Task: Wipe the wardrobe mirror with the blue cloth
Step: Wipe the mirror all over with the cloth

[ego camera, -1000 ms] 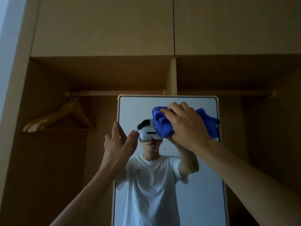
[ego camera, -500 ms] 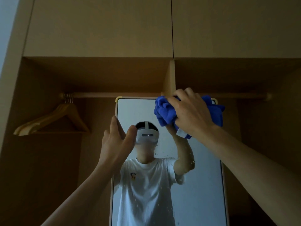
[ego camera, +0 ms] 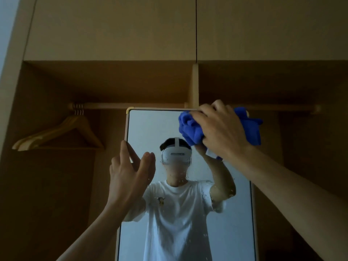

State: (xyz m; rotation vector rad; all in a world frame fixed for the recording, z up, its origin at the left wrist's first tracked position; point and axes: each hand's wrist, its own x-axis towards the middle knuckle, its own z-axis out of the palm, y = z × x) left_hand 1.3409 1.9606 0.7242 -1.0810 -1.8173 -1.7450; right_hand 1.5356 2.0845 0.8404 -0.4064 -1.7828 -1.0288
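The cloth (ego camera: 190,129), blue and bunched, sat clenched in the right hand (ego camera: 220,132) and was pressed to the mirror (ego camera: 150,129) at its 1 o'clock corner, touching the top frame. Folds of it spilled from the hand at 9 o'clock and again at 3 o'clock, where they lapped past the mirror's right edge. A small white tag showed under the wrist at 6 o'clock.

The left hand (ego camera: 128,178) grasped nothing: its fingers were straight and its thumb spread. It lay against the mirror's 9 o'clock edge, fingertips on the frame. Whether the thumb touched the glass could not be told.

The glass stood upright in a thin pale frame. Water drops speckled it in a band across the middle, at 6 o'clock of the cloth. It reflected a person in a white headset and a white T-shirt, with 1 arm raised.

The mirror stood before a dim wooden wardrobe (ego camera: 47,185). A rail (ego camera: 131,105) ran just above the mirror's top edge. A divider (ego camera: 195,85) at 12 o'clock split the wardrobe into 2 bays. In the left bay, wooden hangers (ego camera: 56,134) hung from the rail at 9 o'clock, well apart from the mirror. The right bay was too dark to read. Above, 2 cupboard doors (ego camera: 113,29) were closed.
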